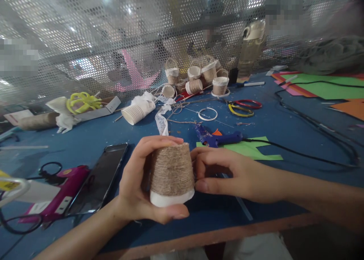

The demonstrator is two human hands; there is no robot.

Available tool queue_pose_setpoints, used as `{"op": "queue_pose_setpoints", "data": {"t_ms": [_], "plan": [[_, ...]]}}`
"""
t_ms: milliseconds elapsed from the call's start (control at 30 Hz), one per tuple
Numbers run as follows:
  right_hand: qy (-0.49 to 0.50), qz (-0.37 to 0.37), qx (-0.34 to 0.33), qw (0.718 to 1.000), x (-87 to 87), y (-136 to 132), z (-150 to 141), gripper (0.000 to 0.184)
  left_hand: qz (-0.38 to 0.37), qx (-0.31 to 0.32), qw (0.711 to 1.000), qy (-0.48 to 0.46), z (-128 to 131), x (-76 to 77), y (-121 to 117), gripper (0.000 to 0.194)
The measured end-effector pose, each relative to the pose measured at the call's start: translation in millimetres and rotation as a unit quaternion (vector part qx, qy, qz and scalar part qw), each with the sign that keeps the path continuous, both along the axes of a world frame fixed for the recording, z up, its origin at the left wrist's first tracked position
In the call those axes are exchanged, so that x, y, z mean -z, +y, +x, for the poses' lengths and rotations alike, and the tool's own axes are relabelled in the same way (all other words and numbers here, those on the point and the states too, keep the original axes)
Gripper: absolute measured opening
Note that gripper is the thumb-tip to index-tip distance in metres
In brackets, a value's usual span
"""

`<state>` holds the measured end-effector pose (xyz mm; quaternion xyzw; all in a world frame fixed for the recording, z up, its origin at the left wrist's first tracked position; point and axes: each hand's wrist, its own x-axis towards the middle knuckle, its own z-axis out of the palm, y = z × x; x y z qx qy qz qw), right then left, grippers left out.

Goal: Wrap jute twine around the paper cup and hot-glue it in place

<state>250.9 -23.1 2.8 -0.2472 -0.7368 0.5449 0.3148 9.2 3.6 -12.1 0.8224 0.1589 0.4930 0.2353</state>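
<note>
My left hand (136, 176) is wrapped round an upside-down paper cup (172, 170) covered in rows of brown twine, its fingers across the base and its thumb below the rim. A white band shows at the cup's lower edge. On the cup's right side, my right hand (224, 172) grips with bent fingers and thumb; its fingertips are partly hidden behind the cup. Just beyond the right hand lies a blue glue gun (217, 136) on a piece of green paper (253, 149). A clear glue stick (241, 203) lies partly under the right wrist.
A phone (99, 180) and a magenta power strip (61, 191) lie at left. Farther back are stacked paper cups (135, 114), a white ring (207, 114), scissors (241, 108) and several small twine baskets (209, 72). A black cable (301, 153) crosses the right side. Behind stands a perforated metal screen (113, 32).
</note>
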Motion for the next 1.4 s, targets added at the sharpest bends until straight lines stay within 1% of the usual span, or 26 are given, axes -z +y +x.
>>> {"op": "queue_pose_setpoints", "data": {"t_ms": [100,267,533,800,933,1000,1067,1167,1300,1400], "plan": [[0.003,-0.007,-0.008,1.0,-1.1,1,0,0.022,-0.007,0.007,1.0,-0.005,1,-0.9,-1,0.084],[0.007,-0.01,-0.002,1.0,-0.7,2,-1,0.022,0.002,0.012,1.0,-0.004,3,-1.7,-1,0.082],[0.016,-0.031,-0.013,0.999,-0.6,3,0,0.025,0.01,-0.002,1.0,-0.015,8,-2.5,-4,0.084],[0.014,-0.03,-0.003,0.999,-1.1,1,-1,0.026,0.016,0.009,0.999,-0.03,9,-1.5,-2,0.086],[0.032,-0.048,0.006,0.998,0.8,0,-2,0.026,0.032,0.023,0.998,-0.046,9,0.3,2,0.091],[0.042,-0.055,0.004,0.998,1.8,1,-3,0.026,0.019,0.03,0.997,-0.073,9,2.1,3,0.091],[0.049,-0.062,-0.001,0.997,1.8,1,-3,0.026,-0.01,0.03,0.995,-0.093,10,3.6,3,0.09],[0.05,-0.069,-0.007,0.996,0.1,0,-2,0.026,-0.046,0.028,0.994,-0.099,10,4.3,0,0.088],[0.041,-0.071,-0.015,0.996,-1.5,-1,-3,0.028,-0.039,0.031,0.994,-0.098,12,2.6,-3,0.081],[0.049,-0.087,-0.013,0.995,-0.3,-2,-3,0.03,-0.04,0.03,0.994,-0.095,13,2.5,-2,0.081]]}}
